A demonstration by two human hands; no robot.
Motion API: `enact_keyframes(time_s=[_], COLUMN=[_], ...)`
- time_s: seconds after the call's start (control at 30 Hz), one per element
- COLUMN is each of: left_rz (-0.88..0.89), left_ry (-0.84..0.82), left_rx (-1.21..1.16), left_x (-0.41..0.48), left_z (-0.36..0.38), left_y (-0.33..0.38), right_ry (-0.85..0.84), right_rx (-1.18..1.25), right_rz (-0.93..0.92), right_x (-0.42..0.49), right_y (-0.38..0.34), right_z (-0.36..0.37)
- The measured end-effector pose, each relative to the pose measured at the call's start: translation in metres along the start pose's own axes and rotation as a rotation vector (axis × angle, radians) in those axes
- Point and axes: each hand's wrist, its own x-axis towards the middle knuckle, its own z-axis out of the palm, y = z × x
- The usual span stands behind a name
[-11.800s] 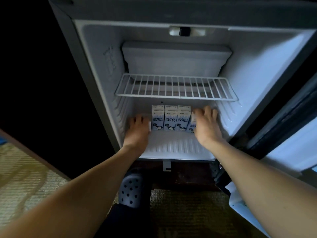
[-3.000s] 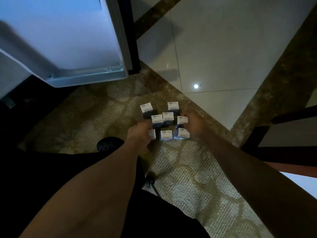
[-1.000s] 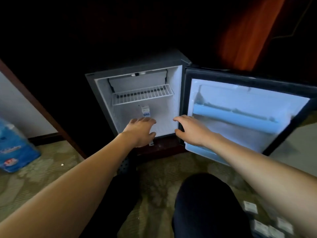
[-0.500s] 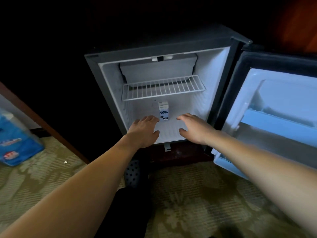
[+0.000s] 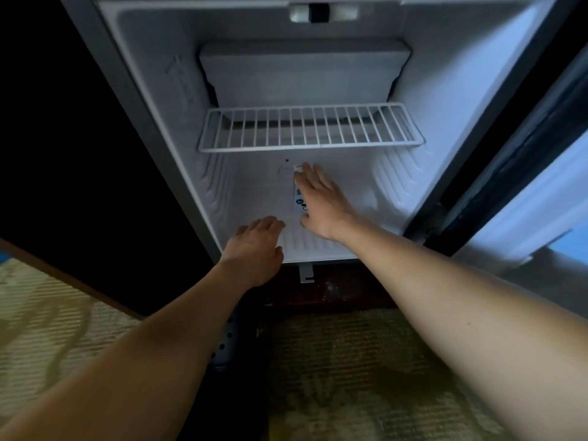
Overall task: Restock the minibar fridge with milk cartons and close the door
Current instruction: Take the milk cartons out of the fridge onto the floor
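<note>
one milk carton (image 5: pixel 297 198) stands upright against the back of the minibar fridge (image 5: pixel 445 90), just behind your right hand (image 5: pixel 321 205), fingers straight; your left hand (image 5: pixel 257 246), relaxed and empty, is farther off, near the front edge.

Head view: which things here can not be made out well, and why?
1. Milk carton: head view; the right hand covers most of it, print blurred.
2. Fridge door: head view; cut off by the right edge.
3. Shoe: head view; dark, partly behind the left forearm.
</note>
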Motion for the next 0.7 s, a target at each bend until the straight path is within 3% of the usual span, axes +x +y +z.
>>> enact_keyframes(time_s=[0.13, 0.37, 0.7], left_rz=[0.019, 0.003, -0.092], left_ry=[0.065, 0.026, -0.03], left_rx=[-0.021, 0.015, -0.102], left_x=[-0.002, -0.007, -0.009], left_z=[0.0, 0.001, -0.02], left_y=[-0.004, -0.012, 0.01], right_ry=[0.097, 0.241, 0.156], right_rx=[-0.026, -0.128, 0.171], right_rz=[-0.002, 0.045, 0.005], right_x=[0.005, -0.001, -0.074], right_y=[-0.002, 0.002, -0.006], right_z=[0.007, 0.012, -0.038])
